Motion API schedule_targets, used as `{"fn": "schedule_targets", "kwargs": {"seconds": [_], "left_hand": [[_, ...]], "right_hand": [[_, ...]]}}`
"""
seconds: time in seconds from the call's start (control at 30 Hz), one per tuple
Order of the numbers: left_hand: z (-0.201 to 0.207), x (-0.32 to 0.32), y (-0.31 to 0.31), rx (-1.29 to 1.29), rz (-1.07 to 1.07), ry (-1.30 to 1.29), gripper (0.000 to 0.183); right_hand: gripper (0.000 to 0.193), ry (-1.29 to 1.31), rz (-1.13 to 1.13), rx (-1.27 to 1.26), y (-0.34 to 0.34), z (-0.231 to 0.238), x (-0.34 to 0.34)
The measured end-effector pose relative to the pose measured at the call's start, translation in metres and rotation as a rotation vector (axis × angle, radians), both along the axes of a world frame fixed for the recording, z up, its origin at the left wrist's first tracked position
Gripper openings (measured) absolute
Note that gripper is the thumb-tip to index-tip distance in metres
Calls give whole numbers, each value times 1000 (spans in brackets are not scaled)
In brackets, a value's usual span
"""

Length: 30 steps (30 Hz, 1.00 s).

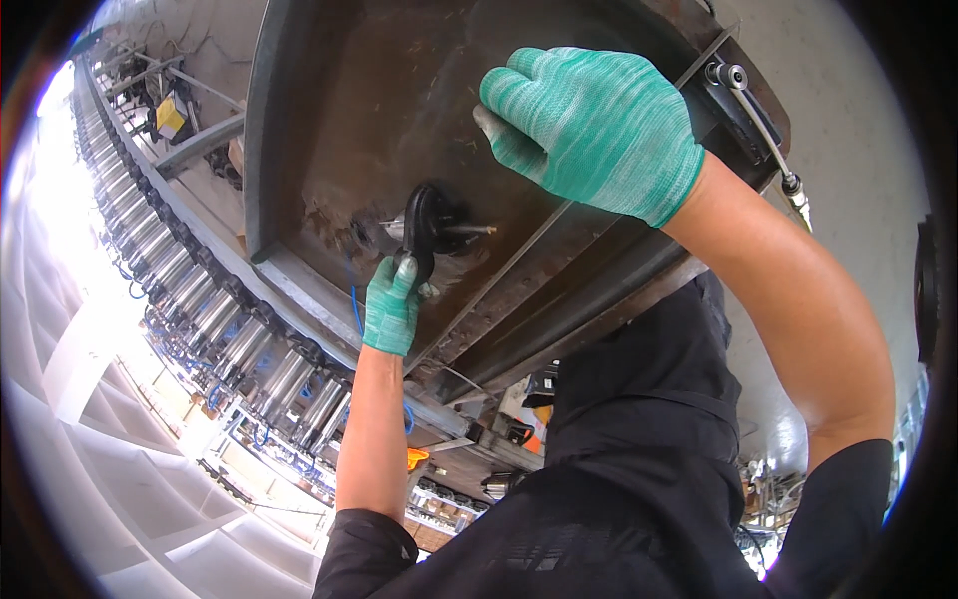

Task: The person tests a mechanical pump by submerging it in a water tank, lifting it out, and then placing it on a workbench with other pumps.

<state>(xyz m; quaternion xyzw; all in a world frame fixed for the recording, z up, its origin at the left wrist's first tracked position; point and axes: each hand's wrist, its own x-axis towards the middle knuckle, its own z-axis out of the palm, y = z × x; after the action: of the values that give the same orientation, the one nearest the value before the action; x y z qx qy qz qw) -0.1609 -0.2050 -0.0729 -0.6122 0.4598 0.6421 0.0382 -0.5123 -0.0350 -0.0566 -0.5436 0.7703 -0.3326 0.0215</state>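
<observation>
My left hand [391, 307], in a green knit glove with pale fingertips, grips the lower edge of a black curved part [421, 225] with its thumb on the near side. A thin metal rod [469, 230] sticks out from this part toward the right. Both sit over a dark, stained metal worktop [339, 120]. Raised above the right side of the worktop is my right hand [599, 130], in a matching glove. Its fingers are curled in toward the thumb, and whatever they hold, if anything, is hidden.
A ratchet wrench [743, 95] lies by the worktop's upper right corner. A conveyor with rows of shiny metal cylinders [215, 285] curves along the left. A yellow box [172, 115] stands beyond the frame bars, and a blue hose [356, 309] hangs near my left wrist.
</observation>
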Motion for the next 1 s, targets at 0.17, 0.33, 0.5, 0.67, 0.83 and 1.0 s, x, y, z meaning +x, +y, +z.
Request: {"fn": "schedule_targets", "kwargs": {"seconds": [0.17,0.33,0.5,0.67,0.83,1.0], "left_hand": [[8,0,3,9,29,19,33],[3,1,6,-3,-32,-17,34],[9,0,5,-39,-24,-16,34],[44,3,-6,-73,152,140,29],[115,7,19,-282,95,138,32],[193,10,59,-419,206,144,35]], "right_hand": [[16,4,12,-1,-6,5,3],[16,5,2,4,-2,4,1],[15,25,-5,-55,-7,3,0],[13,72,2,-155,-11,5,1],[16,35,43,-114,-8,16,-1],[25,-254,305,-246,-4,71,41]]}}
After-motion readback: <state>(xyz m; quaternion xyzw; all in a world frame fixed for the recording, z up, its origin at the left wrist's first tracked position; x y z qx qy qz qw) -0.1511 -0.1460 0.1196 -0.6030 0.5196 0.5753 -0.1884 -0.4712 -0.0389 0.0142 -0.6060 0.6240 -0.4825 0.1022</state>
